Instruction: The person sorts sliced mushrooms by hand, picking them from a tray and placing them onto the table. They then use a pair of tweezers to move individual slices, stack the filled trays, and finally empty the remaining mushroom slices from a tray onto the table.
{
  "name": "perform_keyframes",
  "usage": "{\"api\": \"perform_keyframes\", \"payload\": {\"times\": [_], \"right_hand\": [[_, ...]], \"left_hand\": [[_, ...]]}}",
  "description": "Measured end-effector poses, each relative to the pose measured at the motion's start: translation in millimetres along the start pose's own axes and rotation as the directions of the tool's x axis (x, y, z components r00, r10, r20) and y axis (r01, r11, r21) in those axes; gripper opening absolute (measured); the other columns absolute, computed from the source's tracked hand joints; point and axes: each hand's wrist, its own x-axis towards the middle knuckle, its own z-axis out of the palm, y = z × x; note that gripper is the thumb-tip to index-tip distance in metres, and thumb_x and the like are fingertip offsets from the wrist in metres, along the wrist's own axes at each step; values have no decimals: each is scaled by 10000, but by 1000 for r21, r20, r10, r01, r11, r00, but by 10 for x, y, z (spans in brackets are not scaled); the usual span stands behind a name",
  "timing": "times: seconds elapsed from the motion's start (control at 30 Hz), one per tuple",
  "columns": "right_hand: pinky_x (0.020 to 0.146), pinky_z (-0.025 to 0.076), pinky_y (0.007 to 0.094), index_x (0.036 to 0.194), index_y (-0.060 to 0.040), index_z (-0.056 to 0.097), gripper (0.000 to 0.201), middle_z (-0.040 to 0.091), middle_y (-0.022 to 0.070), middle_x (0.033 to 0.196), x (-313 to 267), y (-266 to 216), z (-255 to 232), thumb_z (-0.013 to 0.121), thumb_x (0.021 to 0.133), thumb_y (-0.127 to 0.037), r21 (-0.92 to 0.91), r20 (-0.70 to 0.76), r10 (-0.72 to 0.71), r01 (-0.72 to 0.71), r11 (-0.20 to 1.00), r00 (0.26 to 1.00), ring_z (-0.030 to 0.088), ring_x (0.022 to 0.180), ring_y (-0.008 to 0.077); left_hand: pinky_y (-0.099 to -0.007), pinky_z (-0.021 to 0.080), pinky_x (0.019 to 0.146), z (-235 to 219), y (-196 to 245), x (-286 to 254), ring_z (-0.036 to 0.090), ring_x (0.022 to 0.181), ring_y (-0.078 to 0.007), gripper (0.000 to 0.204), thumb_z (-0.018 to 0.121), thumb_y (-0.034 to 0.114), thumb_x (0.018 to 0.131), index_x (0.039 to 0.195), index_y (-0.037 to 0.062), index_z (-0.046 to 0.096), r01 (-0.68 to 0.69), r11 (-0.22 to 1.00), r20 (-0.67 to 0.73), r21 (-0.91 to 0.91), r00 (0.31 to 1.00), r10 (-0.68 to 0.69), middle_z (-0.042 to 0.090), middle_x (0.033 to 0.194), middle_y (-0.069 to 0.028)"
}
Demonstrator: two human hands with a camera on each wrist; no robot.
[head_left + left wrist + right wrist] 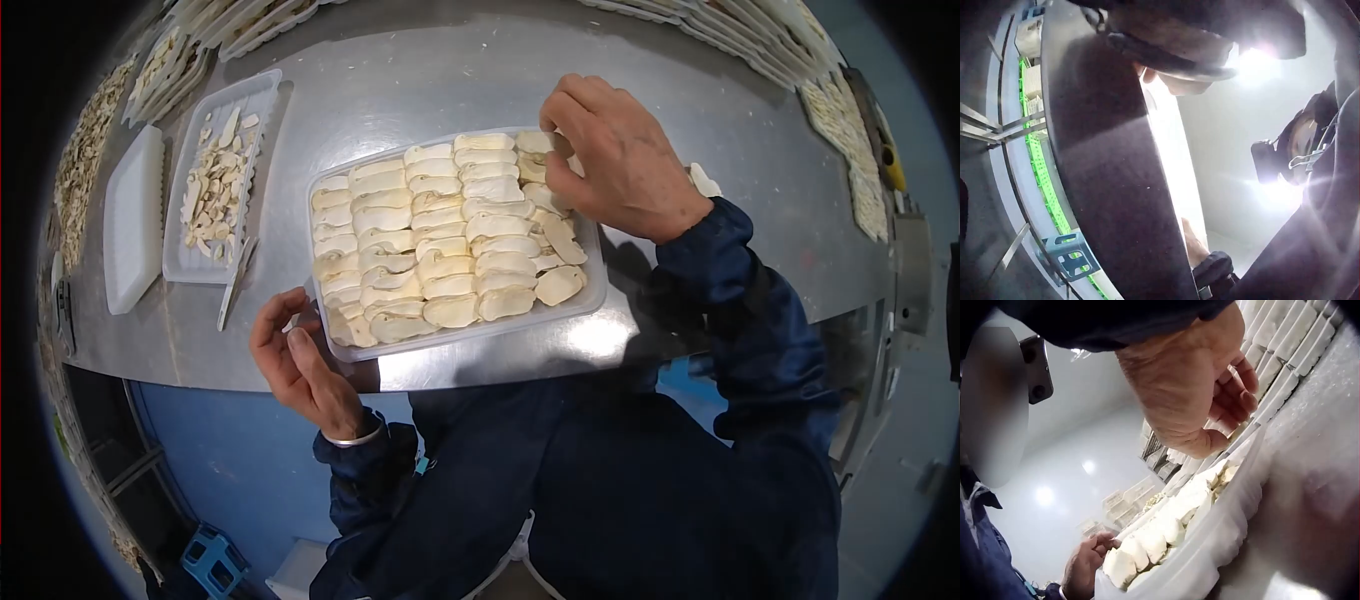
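Note:
A pale plastic tray [597,285] holds rows of overlapping cream mushroom slices [435,240]. My right hand [625,155] is over its far right corner, fingers curled downward. In the right wrist view a bit of pale slice [1237,432] shows between the thumb and fingertips, mostly hidden by them. At the near left corner of the tray, my left hand [310,365] has its fingers loosely bent beside the rim. The slices in the right column lie less evenly than the other rows.
To the left, a second tray [268,95] contains loose smaller pieces, with a knife [236,285] by its edge. An upturned white tray [135,220] leans beside it. Filled trays [740,40] line the back of the metal table [400,60]. One loose slice [704,180] lies behind the right wrist.

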Motion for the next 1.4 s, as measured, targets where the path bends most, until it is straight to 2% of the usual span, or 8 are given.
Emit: {"api": "perform_keyframes", "payload": {"times": [0.1, 0.7, 0.9, 1.0, 1.1, 1.2, 1.3, 1.4], "right_hand": [[651, 399, 373, 829, -29, 482, 167, 468, 93, 795, -6, 39, 48, 576, 692, -25, 32, -31, -15, 16, 999, 999, 489, 739, 264], [731, 431, 366, 860, 9, 535, 193, 500, 104, 840, 3, 39, 94, 596, 690, -61, -41, 17, 5, -5, 999, 1000, 511, 823, 244], [698, 438, 360, 934, -25, 527, 239, 521, 109, 900, -58, 180, -100, 608, 711, -52, -40, -96, -10, 6, 999, 995, 539, 829, 266], [692, 442, 414, 898, -44, 565, 175, 550, 129, 862, -293, 442, -522, 609, 735, -89, -118, -171, 89, -110, 987, 981, 556, 819, 330], [677, 448, 420, 887, -47, 577, 139, 560, 139, 840, -784, 769, -865, 596, 758, -97, -196, -94, 384, -395, 898, 919, 561, 800, 346], [671, 453, 411, 886, -30, 584, 158, 559, 151, 816, -1282, 896, -905, 601, 768, -134, -313, 177, 586, -519, 795, 791, 566, 785, 343], [684, 456, 405, 909, -18, 585, 216, 566, 148, 831, -1381, 649, -805, 619, 765, -174, -114, 107, 568, -557, 823, 816, 571, 799, 329], [701, 456, 402, 921, -1, 580, 262, 572, 138, 840, -1371, 601, -663, 635, 760, -199, -86, -2, 548, -546, 833, 837, 570, 809, 315]], "left_hand": [[-267, 422, 761, 4, -1, 0, 543, 952, -183, 328, 430, 186, 942, 1159, -53, 485, -10, 1000, 3, 6, 1000, 10, 590, 1080, -167], [-265, 431, 771, 5, -20, 0, 548, 979, -181, 322, 416, 191, 954, 1171, -37, 485, -14, 1000, 26, 17, 1000, 13, 587, 1095, -154], [-272, 446, 774, -15, -24, -1, 548, 1001, -184, 320, 406, 192, 962, 1179, -32, 480, -8, 999, 45, 36, 999, 6, 577, 1114, -149], [-264, 448, 763, 12, -26, -8, 546, 951, -170, 325, 415, 181, 954, 1179, -49, 462, 39, 997, 35, -63, 999, -37, 553, 1131, -165], [-263, 459, 759, -4, -66, -23, 544, 926, -161, 320, 412, 158, 954, 1184, -63, 442, 87, 989, 49, -122, 995, -81, 526, 1153, -176], [-265, 460, 760, 25, -61, -17, 545, 928, -164, 314, 396, 151, 964, 1192, -60, 437, 42, 996, 51, -82, 998, -38, 530, 1143, -171], [-267, 457, 767, 25, -45, -18, 543, 927, -156, 317, 397, 163, 970, 1200, -53, 432, 70, 993, 69, -98, 996, -63, 536, 1137, -163], [-268, 457, 770, 24, -62, -11, 546, 917, -152, 316, 410, 172, 973, 1202, -45, 433, 68, 995, 65, -78, 996, -63, 541, 1132, -155]]}}
